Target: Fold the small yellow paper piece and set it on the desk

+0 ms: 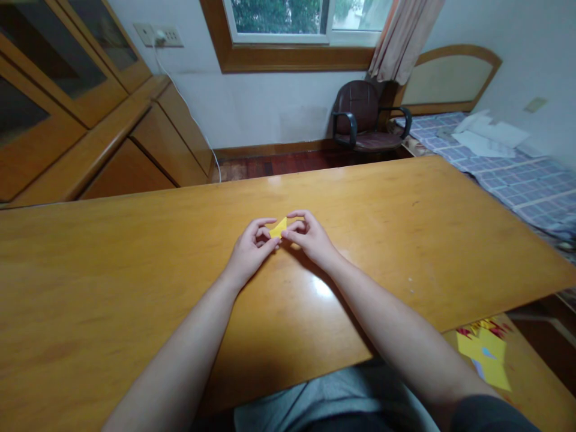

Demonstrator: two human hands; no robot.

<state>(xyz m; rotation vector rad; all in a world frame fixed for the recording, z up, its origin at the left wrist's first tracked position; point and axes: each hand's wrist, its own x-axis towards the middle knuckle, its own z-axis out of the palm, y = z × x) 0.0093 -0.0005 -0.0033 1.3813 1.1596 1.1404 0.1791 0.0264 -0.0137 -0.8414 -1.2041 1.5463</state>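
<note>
A small piece of folded yellow paper (279, 228) is held between both hands, just above the wooden table (135, 258). My left hand (255, 243) pinches its left side between thumb and fingers. On the opposite side, my right hand (310, 237) grips the right part, with the thumb low and the index finger near the upper tip. The paper comes to a point at the top. Fingers cover its lower edge and parts of both sides.
Yellow paper sheets (483, 354) and small red and yellow pieces (483, 328) lie on a lower surface at my right. Beyond the table stand a dark chair (360, 117), a bed (508, 156) with white sheets on it, and a wooden cabinet (103, 138).
</note>
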